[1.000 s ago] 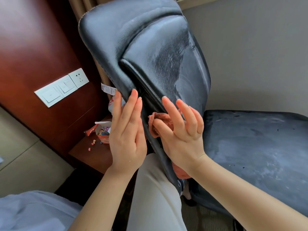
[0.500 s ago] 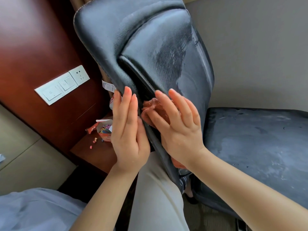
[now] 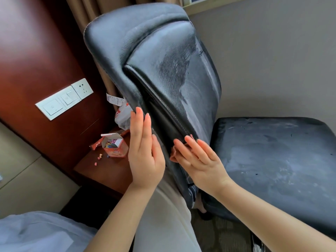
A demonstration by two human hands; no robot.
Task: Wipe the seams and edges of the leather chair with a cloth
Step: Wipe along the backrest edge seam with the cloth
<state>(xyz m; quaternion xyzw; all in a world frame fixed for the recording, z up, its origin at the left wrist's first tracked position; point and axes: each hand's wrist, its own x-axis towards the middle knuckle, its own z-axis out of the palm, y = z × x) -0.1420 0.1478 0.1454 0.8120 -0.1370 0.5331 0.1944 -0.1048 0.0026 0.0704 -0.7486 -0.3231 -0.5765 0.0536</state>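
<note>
Dusty chair seat (image 3: 272, 160), grey wall (image 3: 272, 60)

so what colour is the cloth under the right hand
The cloth is a reddish, salmon-pink colour, peeking out beneath the right hand in the head view.

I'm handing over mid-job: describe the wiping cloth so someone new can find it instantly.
Start at the black leather chair back and follow its stitched side seam down to its lower end. There the right hand presses a small crumpled cloth against the seam with straight fingers. It is the only reddish-pink fabric on the chair, mostly hidden under the hand.
</note>
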